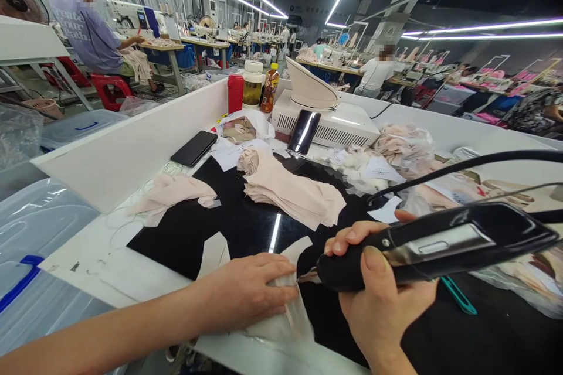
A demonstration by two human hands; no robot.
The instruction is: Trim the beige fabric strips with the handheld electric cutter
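Observation:
My left hand [259, 290] rests at the near edge of the table, its fingers bent together over a pale pink fabric piece [301, 319]. Part of that piece is hidden under the palm. In my right hand [382, 299] is a black corded hand tool [440, 243] with a silver panel on its side. The tool's narrow tip points left, close to the fabric beside my left fingers. Beyond both hands, a stack of pale pink cut fabric pieces [294, 190] lies on the black glossy work surface [250, 234].
A black phone [193, 148] lies left; another phone [304, 132] leans against a white vented machine [325, 120]. Bagged fabric [404, 146] is heaped right. The tool's cable [466, 161] crosses there. A teal tool [458, 296] lies below it. A co-worker [85, 35] sits at far left.

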